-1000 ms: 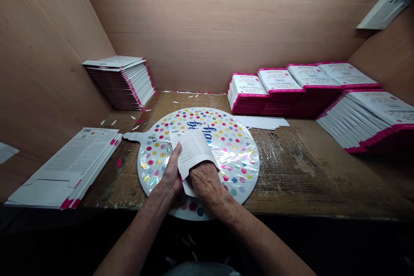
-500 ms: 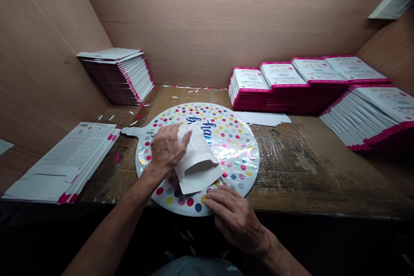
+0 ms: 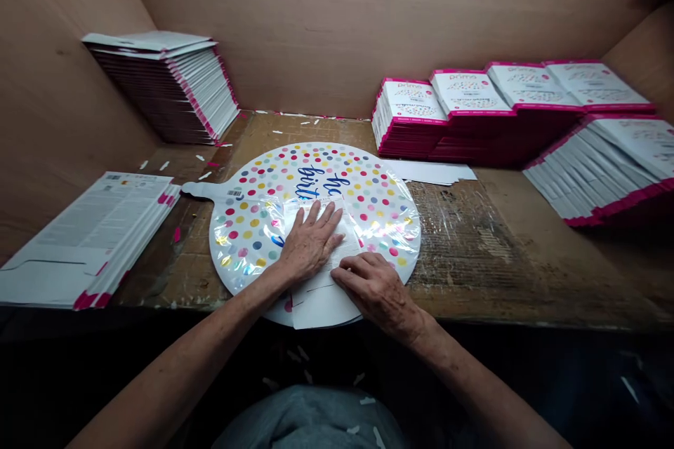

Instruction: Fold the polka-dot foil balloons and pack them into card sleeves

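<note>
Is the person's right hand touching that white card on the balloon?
Touching: the head view shows the right hand lying flat on the white card, with its fingers resting on the card.

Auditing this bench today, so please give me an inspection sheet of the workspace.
Surface: worn wooden bench, scuffed and stained.
Job's things: round polka-dot foil balloon in clear film, with a white printed card lying on it.
Clutter: paper scraps and a pink strip left of the balloon.
Hands: left hand and right hand lie flat on the card.
Cables: nothing seen.
Surroundings: pink-edged packs stacked at right, a flat stack of white packs at left, wooden walls behind.
</note>
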The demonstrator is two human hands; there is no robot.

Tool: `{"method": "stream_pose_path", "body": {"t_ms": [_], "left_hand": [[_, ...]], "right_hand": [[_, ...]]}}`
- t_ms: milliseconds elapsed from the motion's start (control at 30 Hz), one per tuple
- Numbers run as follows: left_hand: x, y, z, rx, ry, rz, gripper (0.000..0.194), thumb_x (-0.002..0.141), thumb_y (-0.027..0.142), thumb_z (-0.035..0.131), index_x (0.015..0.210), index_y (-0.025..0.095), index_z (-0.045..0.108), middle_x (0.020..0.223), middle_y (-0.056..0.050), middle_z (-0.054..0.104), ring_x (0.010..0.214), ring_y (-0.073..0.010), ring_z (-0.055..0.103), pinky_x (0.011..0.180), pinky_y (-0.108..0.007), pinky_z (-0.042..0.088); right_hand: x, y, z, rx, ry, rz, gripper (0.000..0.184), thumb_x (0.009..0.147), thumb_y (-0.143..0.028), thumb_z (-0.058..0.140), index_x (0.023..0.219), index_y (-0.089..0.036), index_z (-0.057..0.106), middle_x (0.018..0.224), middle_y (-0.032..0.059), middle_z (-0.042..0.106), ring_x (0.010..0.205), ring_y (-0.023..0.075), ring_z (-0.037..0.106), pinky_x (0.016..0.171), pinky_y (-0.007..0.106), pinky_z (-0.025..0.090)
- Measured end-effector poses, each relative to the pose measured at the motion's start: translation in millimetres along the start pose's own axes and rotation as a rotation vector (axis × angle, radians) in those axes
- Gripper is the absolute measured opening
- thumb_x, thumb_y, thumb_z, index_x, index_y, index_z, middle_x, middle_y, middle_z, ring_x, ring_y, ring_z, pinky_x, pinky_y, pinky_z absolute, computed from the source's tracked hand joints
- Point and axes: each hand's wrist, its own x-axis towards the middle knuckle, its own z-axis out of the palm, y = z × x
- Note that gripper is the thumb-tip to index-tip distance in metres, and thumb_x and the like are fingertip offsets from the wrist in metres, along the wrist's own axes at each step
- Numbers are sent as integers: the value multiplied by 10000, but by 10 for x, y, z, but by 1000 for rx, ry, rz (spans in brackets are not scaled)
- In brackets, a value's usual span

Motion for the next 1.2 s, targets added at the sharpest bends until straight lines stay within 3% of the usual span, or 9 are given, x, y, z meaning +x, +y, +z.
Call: {"method": "stream_pose_path", "body": {"t_ms": [167,333,500,833,967,1100,1200], "left_hand": [[-26,57,43,-52,42,9,575,1001,413,338,1507,140,333,1582,-111,321,1477,-339,217,1177,-580,203],[-38,94,115,-18,119,35,547,1003,397,341,1492,154,371,1569,-109,351,1466,-347,243,1170,-582,200],[48,106,129,18,110,53,539,1004,378,338,1489,145,376,1565,-117,359,1456,-359,262,1154,-603,215],[114,131,145,84,138,90,531,1013,362,318,1472,108,394,1552,-129,379,1436,-371,297,1132,-603,250],[124,180,129,79,129,115,521,1010,364,322,1465,124,407,1552,-125,382,1437,-366,301,1132,-601,255],[140,230,107,43,153,132,521,1013,371,297,1466,135,402,1552,-130,381,1441,-365,292,1137,-611,235],[204,229,116,-1,151,170,524,1012,385,302,1457,128,403,1550,-148,377,1446,-357,283,1147,-610,216]], "right_hand": [[-19,-40,-2,-30,-64,-150,184,983,-156,476,941,-137,654,890,61,645,783,193,521,762,338,438],[-40,-64,27,-99,-98,-155,214,992,-139,445,947,-138,654,879,70,632,780,199,520,749,343,442],[48,-50,66,-166,-125,-151,244,1011,-272,468,917,-138,648,861,77,638,788,209,544,739,359,439],[80,-76,75,-242,-183,-116,137,939,-74,488,947,-133,611,915,98,637,853,220,561,792,357,443],[25,-87,-158,-179,-287,-88,99,959,-135,483,932,-145,578,900,93,628,823,212,559,768,350,442],[-361,-77,-507,107,-415,-65,181,981,-272,512,827,-186,557,775,11,604,642,138,531,588,271,386],[-664,-73,-559,165,-215,57,276,959,-358,557,740,-190,565,710,5,601,627,123,552,590,249,413]]}}
